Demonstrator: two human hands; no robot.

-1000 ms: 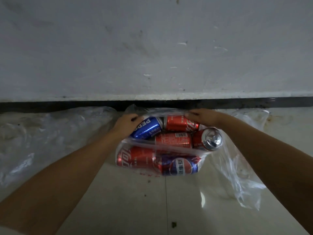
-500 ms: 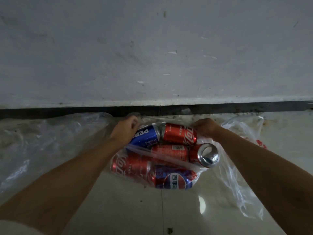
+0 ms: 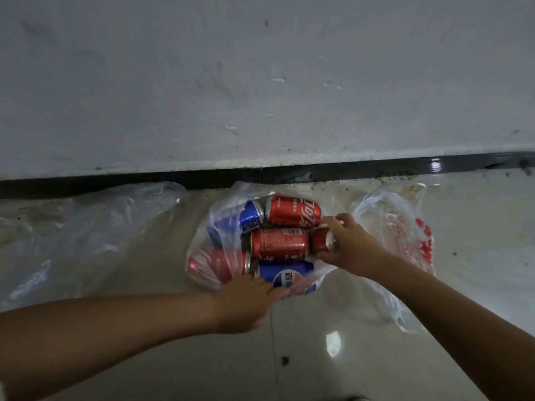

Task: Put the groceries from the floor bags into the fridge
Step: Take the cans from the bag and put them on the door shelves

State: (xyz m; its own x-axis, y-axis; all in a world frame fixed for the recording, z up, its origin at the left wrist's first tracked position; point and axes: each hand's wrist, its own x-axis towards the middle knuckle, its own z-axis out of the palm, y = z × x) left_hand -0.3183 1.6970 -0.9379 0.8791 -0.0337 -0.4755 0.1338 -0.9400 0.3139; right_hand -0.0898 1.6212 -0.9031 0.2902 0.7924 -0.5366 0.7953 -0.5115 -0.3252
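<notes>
A clear plastic bag (image 3: 223,227) lies on the floor against the wall, holding several soda cans on their sides. Red cans lie at the top (image 3: 292,211), in the middle (image 3: 278,244) and at the lower left (image 3: 211,263). Blue cans lie at the upper left (image 3: 249,218) and at the front (image 3: 286,273). My right hand (image 3: 347,244) closes around a red can (image 3: 318,241) at the bag's right side. My left hand (image 3: 246,302) rests at the bag's near edge, its fingers on the plastic over the front blue can.
A crumpled clear bag (image 3: 86,227) lies flat on the left. Another thin bag with red print (image 3: 405,233) lies to the right. The white wall (image 3: 260,82) and its black baseboard (image 3: 376,169) stand right behind. Pale glossy tiles (image 3: 318,357) cover the floor in front.
My left hand left the bag's far left rim and came to its near edge. My right hand moved from the far rim down onto the red can at the right.
</notes>
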